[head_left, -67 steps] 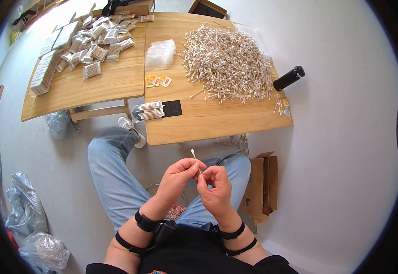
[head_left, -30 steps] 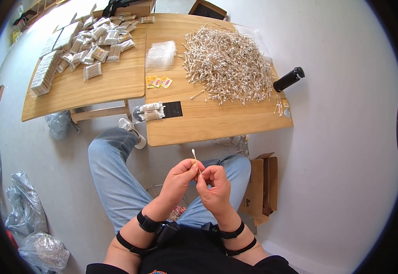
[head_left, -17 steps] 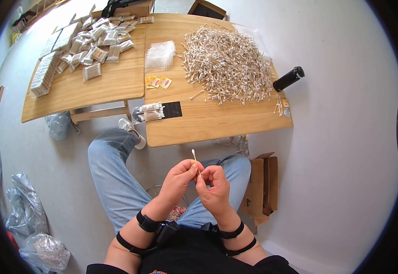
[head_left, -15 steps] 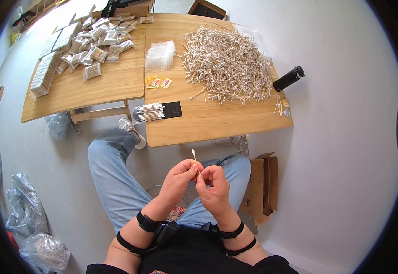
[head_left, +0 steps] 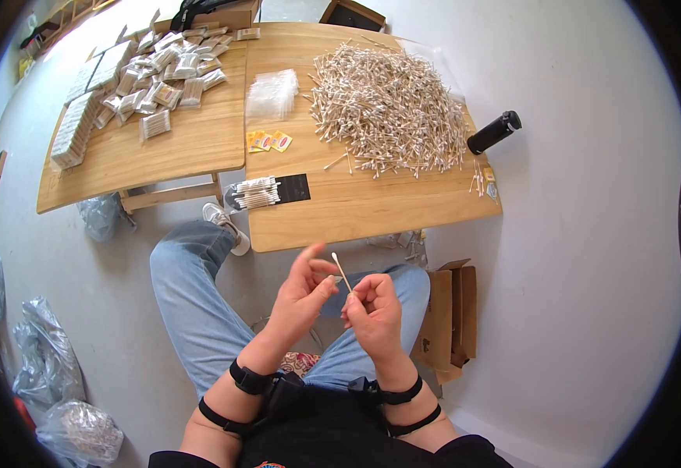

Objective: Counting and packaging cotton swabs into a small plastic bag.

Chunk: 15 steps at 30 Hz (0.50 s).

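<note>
A cotton swab (head_left: 341, 269) stands nearly upright above my lap, its white tip pointing up and slightly left. My right hand (head_left: 375, 312) pinches its lower part between thumb and fingers; the lower end is hidden in the grip. Just left of the swab is my left hand (head_left: 303, 290), open, with fingers stretched and spread apart. A small pale patch shows by the left thumb tip, too small to make out. On the table, a large heap of loose cotton swabs (head_left: 387, 109) lies beyond my hands. A neat bundle of swabs (head_left: 256, 193) rests on a dark-backed bag (head_left: 293, 188) near the front edge.
Clear plastic bags (head_left: 272, 93) and yellow cards (head_left: 268, 141) lie left of the heap. Packed swab bags (head_left: 172, 66) crowd the left table (head_left: 200, 140). A black bottle (head_left: 494, 133) lies at the right edge. An open cardboard box (head_left: 449, 320) stands beside my right leg.
My left fingers have let go of the swab and spread open, moving slightly left. My right hand has moved a little right, keeping hold of the swab, which now leans more.
</note>
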{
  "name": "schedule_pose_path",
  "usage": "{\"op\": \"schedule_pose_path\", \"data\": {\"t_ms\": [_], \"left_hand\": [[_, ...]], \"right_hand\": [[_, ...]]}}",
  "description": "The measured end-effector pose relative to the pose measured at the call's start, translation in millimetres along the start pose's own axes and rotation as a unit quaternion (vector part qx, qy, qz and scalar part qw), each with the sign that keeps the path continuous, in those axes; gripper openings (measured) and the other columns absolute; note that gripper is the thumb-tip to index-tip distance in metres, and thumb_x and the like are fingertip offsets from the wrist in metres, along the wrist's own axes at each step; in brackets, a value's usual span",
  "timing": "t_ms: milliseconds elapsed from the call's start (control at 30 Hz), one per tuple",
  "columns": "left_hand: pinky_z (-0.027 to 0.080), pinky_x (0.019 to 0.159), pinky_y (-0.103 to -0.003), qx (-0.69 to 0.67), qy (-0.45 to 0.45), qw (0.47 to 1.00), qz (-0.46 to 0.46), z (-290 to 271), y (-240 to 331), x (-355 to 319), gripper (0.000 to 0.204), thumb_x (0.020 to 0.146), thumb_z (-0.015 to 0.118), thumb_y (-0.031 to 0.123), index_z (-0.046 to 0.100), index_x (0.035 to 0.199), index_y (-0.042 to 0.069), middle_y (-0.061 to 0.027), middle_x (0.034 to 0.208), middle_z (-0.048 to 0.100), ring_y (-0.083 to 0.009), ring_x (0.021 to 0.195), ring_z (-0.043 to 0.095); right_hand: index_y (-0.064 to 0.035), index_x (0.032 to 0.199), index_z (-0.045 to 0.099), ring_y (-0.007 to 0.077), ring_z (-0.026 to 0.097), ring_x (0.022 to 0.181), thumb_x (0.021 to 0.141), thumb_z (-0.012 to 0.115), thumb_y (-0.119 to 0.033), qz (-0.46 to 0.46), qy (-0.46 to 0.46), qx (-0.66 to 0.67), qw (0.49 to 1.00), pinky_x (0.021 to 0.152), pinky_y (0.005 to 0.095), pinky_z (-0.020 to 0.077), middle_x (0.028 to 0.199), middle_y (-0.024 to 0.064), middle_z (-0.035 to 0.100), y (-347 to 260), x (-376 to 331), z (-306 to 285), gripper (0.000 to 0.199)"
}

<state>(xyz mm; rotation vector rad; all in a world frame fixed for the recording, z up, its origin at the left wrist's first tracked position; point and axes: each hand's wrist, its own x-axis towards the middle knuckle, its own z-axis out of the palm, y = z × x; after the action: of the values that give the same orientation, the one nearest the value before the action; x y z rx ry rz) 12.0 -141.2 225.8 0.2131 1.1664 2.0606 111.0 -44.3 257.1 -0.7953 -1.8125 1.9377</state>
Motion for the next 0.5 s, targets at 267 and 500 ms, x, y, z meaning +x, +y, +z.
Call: {"op": "schedule_pose_path", "data": {"t_ms": [267,500], "left_hand": [[0.050,0.083,-0.032,0.397,0.047,0.893,0.207,-25.8,-10.4,27.0,0.034,0.088,0.064,0.000,0.062,0.122,0.003,-0.0109,0.112,0.062,-0.0216,0.096,0.062],[0.051,0.079,-0.026,0.331,0.077,0.936,0.087,-65.6,-45.2,43.5,0.020,0.095,0.060,0.003,0.063,0.114,-0.001,-0.0067,0.104,0.064,-0.0127,0.090,0.061]], "right_hand": [[-0.0038,0.107,0.048,0.0138,0.062,0.063,0.095,0.055,-0.002,0.074,-0.051,0.146,0.985,0.053,0.0246,0.0509,0.077,0.0076,0.063,10.2,44.1,-44.5,0.015],[-0.0020,0.106,0.047,0.0189,0.065,0.063,0.098,0.055,-0.011,0.029,0.244,0.137,0.959,0.055,0.0302,0.0577,0.078,0.0104,0.064,76.5,169.0,-189.1,0.015]]}}
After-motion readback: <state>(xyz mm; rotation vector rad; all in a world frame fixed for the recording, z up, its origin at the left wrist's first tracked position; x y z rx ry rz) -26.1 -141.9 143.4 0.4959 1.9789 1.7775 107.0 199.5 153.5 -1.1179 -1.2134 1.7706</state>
